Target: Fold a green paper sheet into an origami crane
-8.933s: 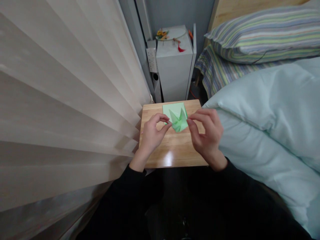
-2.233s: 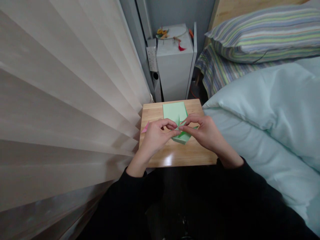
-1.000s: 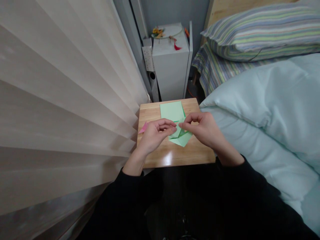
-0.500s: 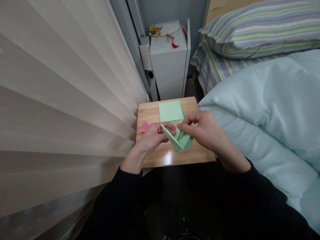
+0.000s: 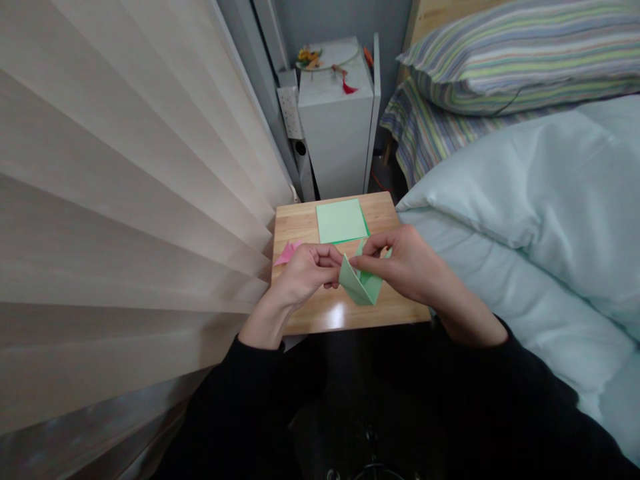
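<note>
A partly folded piece of light green origami paper [image 5: 361, 287] is held between my two hands, above the front half of the small wooden table. At its left edge, my left hand [image 5: 313, 270] pinches the paper between thumb and curled fingers. From the right, my right hand [image 5: 397, 257] grips an upper flap with thumb and forefinger, hiding part of the folds. Just behind lies a stack of square green paper [image 5: 342, 221], pale on top with a darker green edge. A pink folded paper piece [image 5: 289, 253] rests by the table's left edge, partly covered by my left hand.
The wooden table [image 5: 300, 320] stands between a pleated curtain [image 5: 150, 200] on the left and a bed with a pale blue quilt [image 5: 525, 187] on the right. Behind is a white cabinet [image 5: 333, 133] with a red tassel [image 5: 349, 84] on top. A striped pillow [image 5: 520, 60] lies far right.
The green folded paper has turned between my hands, so its left point now stands more upright and nearer the right hand. My left fingers have shifted slightly on its edge.
</note>
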The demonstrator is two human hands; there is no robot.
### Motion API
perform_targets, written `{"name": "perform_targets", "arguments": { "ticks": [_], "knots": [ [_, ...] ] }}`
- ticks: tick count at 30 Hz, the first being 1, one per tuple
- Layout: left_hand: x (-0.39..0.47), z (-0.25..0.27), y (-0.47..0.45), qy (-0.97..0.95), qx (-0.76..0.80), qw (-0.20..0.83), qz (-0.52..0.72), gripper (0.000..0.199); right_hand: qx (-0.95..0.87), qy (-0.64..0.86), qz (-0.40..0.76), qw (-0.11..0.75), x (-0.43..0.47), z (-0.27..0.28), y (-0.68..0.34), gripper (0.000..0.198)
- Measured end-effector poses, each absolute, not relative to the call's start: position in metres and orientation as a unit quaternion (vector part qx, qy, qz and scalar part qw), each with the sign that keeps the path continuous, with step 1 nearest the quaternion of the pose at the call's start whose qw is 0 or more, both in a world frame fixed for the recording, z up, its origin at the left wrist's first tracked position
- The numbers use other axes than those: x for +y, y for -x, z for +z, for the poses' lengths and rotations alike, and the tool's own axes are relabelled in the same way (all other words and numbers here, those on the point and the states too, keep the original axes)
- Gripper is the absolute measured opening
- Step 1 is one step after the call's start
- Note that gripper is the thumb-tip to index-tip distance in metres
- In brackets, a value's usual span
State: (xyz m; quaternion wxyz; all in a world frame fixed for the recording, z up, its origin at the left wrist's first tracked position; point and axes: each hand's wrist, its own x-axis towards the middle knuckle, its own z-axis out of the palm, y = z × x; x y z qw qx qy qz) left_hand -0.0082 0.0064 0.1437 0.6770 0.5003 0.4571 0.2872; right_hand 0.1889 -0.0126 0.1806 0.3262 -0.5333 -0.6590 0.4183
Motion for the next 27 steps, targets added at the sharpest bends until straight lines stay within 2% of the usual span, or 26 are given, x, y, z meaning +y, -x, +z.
{"name": "perform_targets", "arguments": {
  "ticks": [14, 20, 27],
  "knots": [
    [0.0056, 0.1461, 0.0101, -0.492, 0.45, 0.688, 0.286, 0.013, -0.659, 0.536, 0.426, 0.312, -0.0145, 0.1874, -0.1878, 0.031],
    [0.0063, 0.1432, 0.0098, -0.505, 0.437, 0.675, 0.313, 0.022, -0.669, 0.515, 0.428, 0.322, -0.0121, 0.1861, -0.1901, 0.032],
    [0.0068, 0.1432, 0.011, -0.515, 0.433, 0.677, 0.298, 0.016, -0.675, 0.507, 0.443, 0.3, -0.0107, 0.1869, -0.1927, 0.03]
  ]
}}
